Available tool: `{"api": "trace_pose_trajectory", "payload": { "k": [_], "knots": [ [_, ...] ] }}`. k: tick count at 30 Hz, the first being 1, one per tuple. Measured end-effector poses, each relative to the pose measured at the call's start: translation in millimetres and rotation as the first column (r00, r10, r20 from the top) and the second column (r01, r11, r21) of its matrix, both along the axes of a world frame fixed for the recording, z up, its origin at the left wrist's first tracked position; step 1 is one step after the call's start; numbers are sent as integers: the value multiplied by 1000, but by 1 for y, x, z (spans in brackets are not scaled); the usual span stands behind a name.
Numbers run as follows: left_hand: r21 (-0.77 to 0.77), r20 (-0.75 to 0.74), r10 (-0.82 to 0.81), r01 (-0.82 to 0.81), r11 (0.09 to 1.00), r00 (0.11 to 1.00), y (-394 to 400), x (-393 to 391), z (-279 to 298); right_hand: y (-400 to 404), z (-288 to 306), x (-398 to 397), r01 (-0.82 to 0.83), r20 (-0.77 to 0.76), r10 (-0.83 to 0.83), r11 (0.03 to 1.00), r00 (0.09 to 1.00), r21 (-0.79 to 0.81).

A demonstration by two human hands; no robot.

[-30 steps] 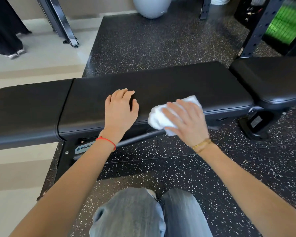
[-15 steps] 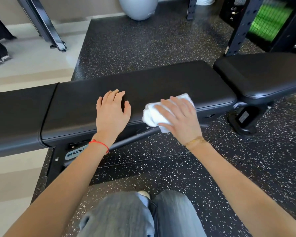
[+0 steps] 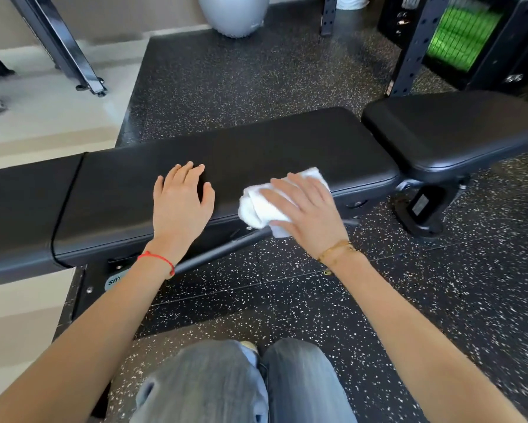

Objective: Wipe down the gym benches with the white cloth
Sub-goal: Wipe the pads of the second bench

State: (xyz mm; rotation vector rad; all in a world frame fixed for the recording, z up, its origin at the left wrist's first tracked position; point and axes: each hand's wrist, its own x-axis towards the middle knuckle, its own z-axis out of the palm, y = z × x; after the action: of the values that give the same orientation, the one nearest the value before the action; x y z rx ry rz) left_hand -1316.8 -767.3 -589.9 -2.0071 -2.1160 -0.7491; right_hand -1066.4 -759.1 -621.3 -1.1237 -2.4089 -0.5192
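Observation:
A long black padded gym bench (image 3: pixel 256 154) runs across the view from left to right. A second black bench pad (image 3: pixel 452 129) stands just beyond its right end. My right hand (image 3: pixel 308 209) presses a bunched white cloth (image 3: pixel 262 206) against the near front edge of the long bench, right of centre. My left hand (image 3: pixel 181 203) lies flat on the bench top with its fingers spread, holding nothing, a hand's width left of the cloth.
The speckled black rubber floor (image 3: pixel 378 300) lies under the benches. A grey exercise ball (image 3: pixel 233 13) sits at the back. A black rack upright (image 3: pixel 415 47) and a green-lit machine (image 3: pixel 461 35) stand at back right. A slanted metal frame leg (image 3: pixel 58 47) stands on the pale floor.
My right hand has slid the cloth a little to the left along the bench's front edge. My left hand stays flat on the pad. The view has shifted slightly.

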Motion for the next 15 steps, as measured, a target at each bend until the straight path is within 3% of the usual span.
{"api": "trace_pose_trajectory", "payload": {
  "k": [3, 9, 15],
  "knots": [
    [-11, -3, -4, 4, 1000, 1000, -1, -1, 1, 8, 1, 33, 42, 29, -42, 999, 999, -10],
    [-30, 17, 0, 1, 1000, 1000, -1, 0, 1, 20, 10, 103, 178, -117, -192, 977, 975, -121],
    [-27, 25, 13, -12, 1000, 1000, -1, 3, 2, 16, 18, 102, 196, -275, -237, 966, 932, -169]
  ]
}}
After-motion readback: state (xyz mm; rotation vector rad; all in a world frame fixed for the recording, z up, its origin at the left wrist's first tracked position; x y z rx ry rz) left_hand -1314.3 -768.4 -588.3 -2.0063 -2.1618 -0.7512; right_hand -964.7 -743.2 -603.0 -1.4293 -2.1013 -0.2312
